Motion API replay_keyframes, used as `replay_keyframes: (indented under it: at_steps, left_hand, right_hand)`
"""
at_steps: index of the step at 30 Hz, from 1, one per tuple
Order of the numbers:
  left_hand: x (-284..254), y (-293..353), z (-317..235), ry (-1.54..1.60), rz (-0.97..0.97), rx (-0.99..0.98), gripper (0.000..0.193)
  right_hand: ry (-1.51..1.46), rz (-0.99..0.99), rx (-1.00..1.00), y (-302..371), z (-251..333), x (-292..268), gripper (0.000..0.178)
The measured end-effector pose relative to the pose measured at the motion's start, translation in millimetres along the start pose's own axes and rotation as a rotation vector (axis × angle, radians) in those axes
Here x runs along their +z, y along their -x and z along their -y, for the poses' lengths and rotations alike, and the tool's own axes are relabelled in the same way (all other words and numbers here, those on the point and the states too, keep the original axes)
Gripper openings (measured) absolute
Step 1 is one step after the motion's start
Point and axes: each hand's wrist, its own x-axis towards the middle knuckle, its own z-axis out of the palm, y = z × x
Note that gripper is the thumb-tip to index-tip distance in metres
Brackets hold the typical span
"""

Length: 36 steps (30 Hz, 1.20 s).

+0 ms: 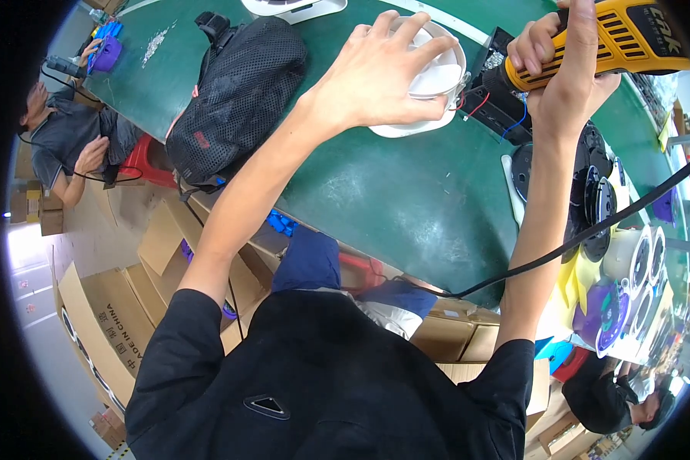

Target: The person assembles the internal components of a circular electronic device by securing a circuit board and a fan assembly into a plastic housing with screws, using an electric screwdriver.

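My left hand is spread over a white round plastic housing, its fingers gripping the rim and holding it on edge at the far side of the table. Red wires come out near its side. My right hand is wrapped round a yellow and black corded power drill, which points left at the housing's side. Whether the drill's tip touches the housing is hard to make out. Just below the tip sits a black bin with small metal parts and a blue wire by it.
A black mesh backpack lies left on the green table. A black cable crosses my right forearm. Black discs, white rings and a purple disc stand at right. Co-workers sit at far left and lower right; cardboard boxes fill the floor.
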Motion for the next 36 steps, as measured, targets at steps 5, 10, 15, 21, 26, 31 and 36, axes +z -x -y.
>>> replay_keyframes:
  at_steps: [5, 10, 15, 21, 26, 31, 36]
  left_hand:
    - [-1, 0, -1, 0.008, 0.001, 0.002, 0.064]
    - [5, 0, 3, 0.025, -0.045, 0.035, 0.061]
    - [-4, -5, -3, 0.027, 0.031, 0.023, 0.064]
    - [-8, -4, 3, 0.018, 0.078, 0.016, 0.066]
    - [-31, -10, 33, -0.014, 0.152, 0.231, 0.07]
    - [-29, -8, 22, 0.211, 0.118, -0.109, 0.065]
    - [-13, -17, 24, 0.103, 0.173, -0.096, 0.072]
  right_hand:
    - [0.012, -0.026, 0.033, -1, 2, 4, 0.03]
    - [-0.029, 0.131, 0.114, -9, 2, 15, 0.031]
    - [0.013, 0.177, 0.254, -19, 0, 13, 0.034]
    - [0.176, -0.097, 0.177, -26, 9, 19, 0.031]
    - [0.131, 0.014, -0.081, -24, 23, 5, 0.028]
    - [0.01, 0.013, 0.093, -20, 19, 14, 0.028]
    - [0.078, 0.068, 0.059, -21, 5, 14, 0.027]
